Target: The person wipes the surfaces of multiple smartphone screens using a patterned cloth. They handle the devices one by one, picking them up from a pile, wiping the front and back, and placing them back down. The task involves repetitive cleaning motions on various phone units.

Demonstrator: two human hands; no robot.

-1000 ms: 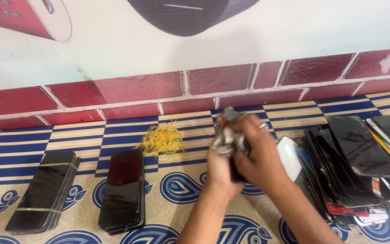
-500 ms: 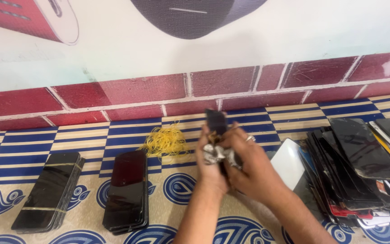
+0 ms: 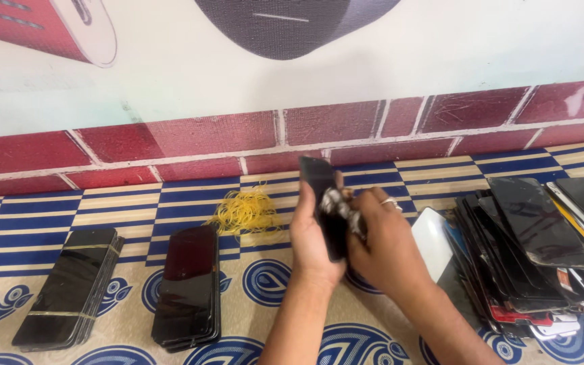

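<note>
Head view. The left hand (image 3: pixel 312 236) grips a dark phone screen panel (image 3: pixel 324 203), held upright above a patterned mat (image 3: pixel 265 277) of blue checks and swirls. The right hand (image 3: pixel 380 247), with a ring on one finger, pinches a crumpled silvery strip (image 3: pixel 341 206) against the panel's face. Beside them lies a pile of yellow rubber bands (image 3: pixel 245 213). To the left rest two banded stacks of dark panels (image 3: pixel 187 287) (image 3: pixel 72 287); to the right, a loose heap of panels (image 3: pixel 542 243). Behind, a red brick-pattern band (image 3: pixel 190 138) runs below a white poster (image 3: pixel 170 74) showing a red cylinder and a dark rounded shape.
</note>
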